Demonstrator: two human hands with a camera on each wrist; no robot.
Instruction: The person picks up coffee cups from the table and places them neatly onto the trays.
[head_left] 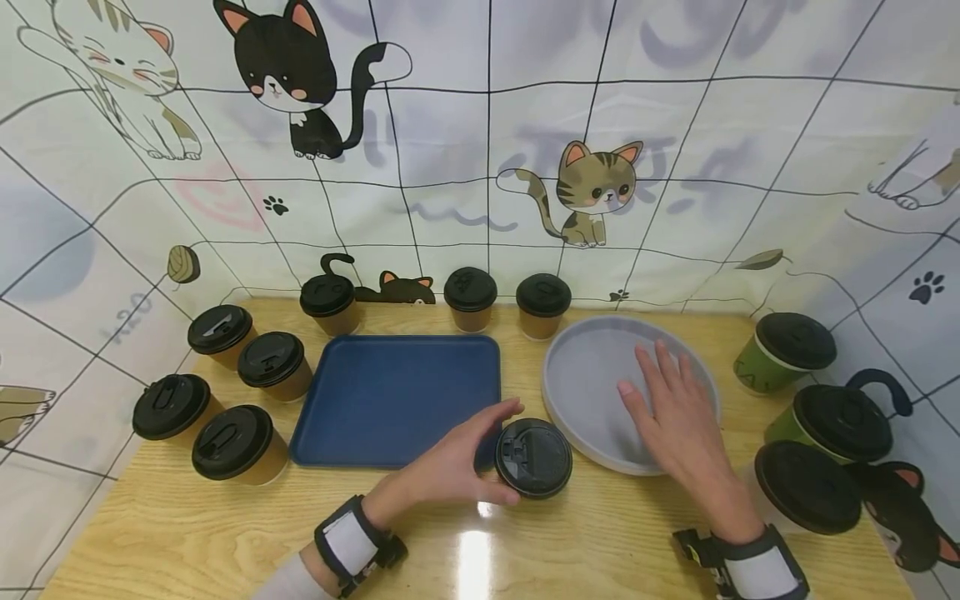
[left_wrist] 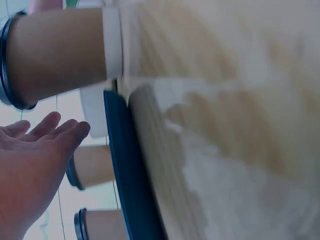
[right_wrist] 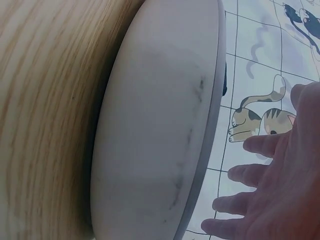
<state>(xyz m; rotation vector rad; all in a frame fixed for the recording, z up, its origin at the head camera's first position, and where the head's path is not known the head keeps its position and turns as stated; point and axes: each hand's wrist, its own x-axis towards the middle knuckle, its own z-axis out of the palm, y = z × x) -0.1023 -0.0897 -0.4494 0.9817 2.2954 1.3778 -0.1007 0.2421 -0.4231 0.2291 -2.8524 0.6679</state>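
Note:
A brown paper cup with a black lid [head_left: 534,458] stands between the blue rectangular tray [head_left: 397,392] and the grey round tray [head_left: 581,383]. My left hand [head_left: 450,467] is at its left side, thumb and fingers spread toward it in a wide curve. In the left wrist view a gap shows between the fingers [left_wrist: 60,132] and the upright cup [left_wrist: 60,55]. Over the right part of the round tray hovers my right hand [head_left: 675,417], fingers straight and spread, holding nothing. The right wrist view shows those fingers [right_wrist: 245,175] above the rim of the tray [right_wrist: 155,120].
Several brown lidded cups [head_left: 247,450] stand left of the blue tray, and more [head_left: 470,300] line the back edge. At the right are green lidded cups [head_left: 783,350] and another black-lidded cup [head_left: 806,487]. A cat-print cloth [head_left: 450,150] encloses the wooden table [head_left: 585,550].

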